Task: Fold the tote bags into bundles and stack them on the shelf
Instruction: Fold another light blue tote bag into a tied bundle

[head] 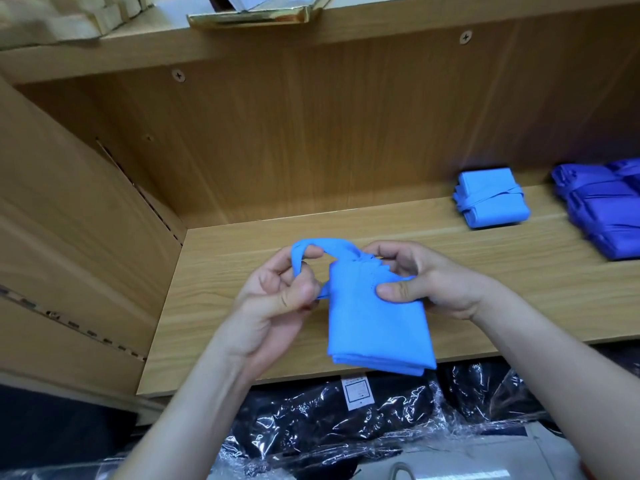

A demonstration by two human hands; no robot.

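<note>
- A folded light-blue tote bag (377, 327) is being held in both hands over the front part of the wooden shelf board (242, 341). Its layered lower edge is showing past the board's front edge. Whether the bag is resting on the board cannot be told.
- The bag's handle strap (322, 244) is being looped out to the left from the bag's top edge.
- The strap is being pinched by the left hand (277, 299), with the fingers curled through the loop and the thumb pressed against the strap beside the bag's left edge.
- The bag's upper right part is being gripped by the right hand (426, 282), with the thumb laid flat on the front face and the fingers curled behind the gathered top edge.
- A finished light-blue bundle (490, 199), wrapped with its own strap, is being kept at the back of the same shelf, well apart from the hands.
- Darker blue bundles (602, 216) are being kept just to the right of it, partly cut off by the frame edge.
- Dark plastic-wrapped packages (329, 420) are being stored below the shelf board.
- A gold-edged box (249, 17) is being kept on the shelf above.
</note>
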